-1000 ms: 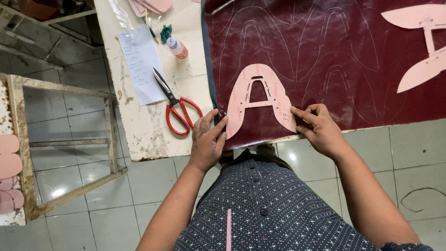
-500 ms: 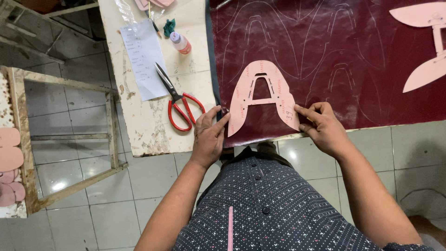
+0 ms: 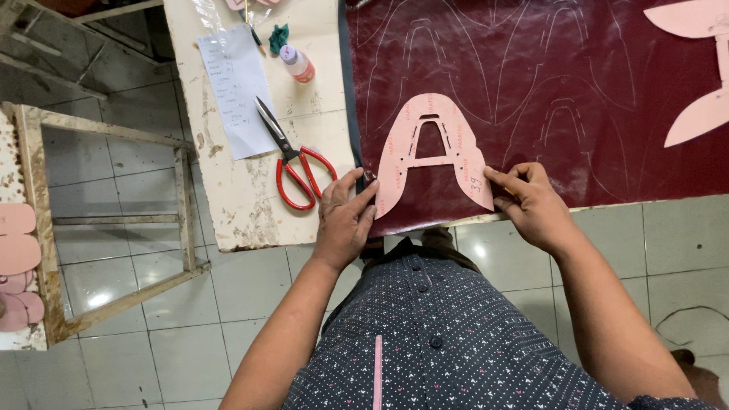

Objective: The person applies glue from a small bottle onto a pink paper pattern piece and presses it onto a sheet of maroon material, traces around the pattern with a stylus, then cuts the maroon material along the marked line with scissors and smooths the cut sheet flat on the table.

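1. Left hand [image 3: 343, 220]: ours, fingers narrowed, thumb and forefinger pinching a small dark marking tool at the left foot of the pink template [image 3: 433, 152]. We cannot tell what kind of tool it is.
2. Right hand [image 3: 534, 203]: fingers narrow and pressed flat on the right foot of the template, pinning it down; a bit of yellow shows under the fingers, unidentified.
3. The template, an A-shaped card pattern with a cut-out window, lies flat on the maroon leather sheet [image 3: 592, 99], at the sheet's near edge, at 12 o'clock from our body.
4. The leather shows several faint outlines of the same shape from 12 to 2 o'clock of the template.
5. Judged step: positioning and holding the pattern for tracing at its left edge. The next move seems to call for steady downward pressure so the card does not slip.
6. Outward: red-handled scissors [image 3: 292, 163] at 9 o'clock on the white surface [image 3: 243, 220]; paper sheet [image 3: 235, 87] and small bottle [image 3: 296, 64] at 10–11 o'clock; another pink pattern [image 3: 702, 68] at 2 o'clock.
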A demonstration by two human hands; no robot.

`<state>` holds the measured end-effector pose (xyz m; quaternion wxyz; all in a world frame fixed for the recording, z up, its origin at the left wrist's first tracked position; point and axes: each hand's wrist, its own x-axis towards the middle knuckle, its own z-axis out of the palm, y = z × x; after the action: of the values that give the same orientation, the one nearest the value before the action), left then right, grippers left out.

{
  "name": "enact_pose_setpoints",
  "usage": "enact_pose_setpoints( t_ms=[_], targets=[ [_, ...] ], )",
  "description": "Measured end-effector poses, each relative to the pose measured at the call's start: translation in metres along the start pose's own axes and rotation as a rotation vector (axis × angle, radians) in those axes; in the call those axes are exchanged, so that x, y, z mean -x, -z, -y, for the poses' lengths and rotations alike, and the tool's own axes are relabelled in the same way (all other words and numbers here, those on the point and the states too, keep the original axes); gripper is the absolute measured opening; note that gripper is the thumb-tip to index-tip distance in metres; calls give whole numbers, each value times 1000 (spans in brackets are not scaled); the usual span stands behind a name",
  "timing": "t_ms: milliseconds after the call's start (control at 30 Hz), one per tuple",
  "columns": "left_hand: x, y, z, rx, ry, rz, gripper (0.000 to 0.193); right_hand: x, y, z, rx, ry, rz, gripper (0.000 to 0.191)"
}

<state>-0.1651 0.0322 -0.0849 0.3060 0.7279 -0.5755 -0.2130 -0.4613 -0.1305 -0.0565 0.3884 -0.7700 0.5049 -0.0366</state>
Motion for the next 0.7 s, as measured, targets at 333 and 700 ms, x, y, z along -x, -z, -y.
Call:
enact_pose_setpoints(
  t_ms=[333,700],
  targets=[
    [1,-1,-3,3,34,19,46,1,6,5,-19,-47,42,51],
    [3,-5,-3,2,20,0,44,1,7,7,-14,-75,44,51]
  ],
)
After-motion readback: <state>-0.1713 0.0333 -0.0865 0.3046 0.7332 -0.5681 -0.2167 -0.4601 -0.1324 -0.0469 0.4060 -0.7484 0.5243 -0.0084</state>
